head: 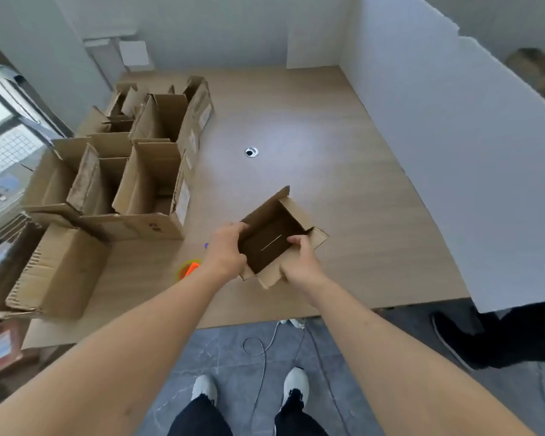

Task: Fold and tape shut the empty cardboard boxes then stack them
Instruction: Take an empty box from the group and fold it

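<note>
Wooden table (312, 127) carries many open cardboard boxes (123, 171) along its left side. Above its near edge, one small open box (274, 237) is gripped by both hands: left hand (225, 251) and right hand (299, 261).

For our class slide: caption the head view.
Both hands, left hand and right hand, hold a small open box over the table.

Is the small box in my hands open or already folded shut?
Open. The small box has its flaps standing outward and its dark, empty inside shows, while the left hand and right hand grip its sides.
</note>
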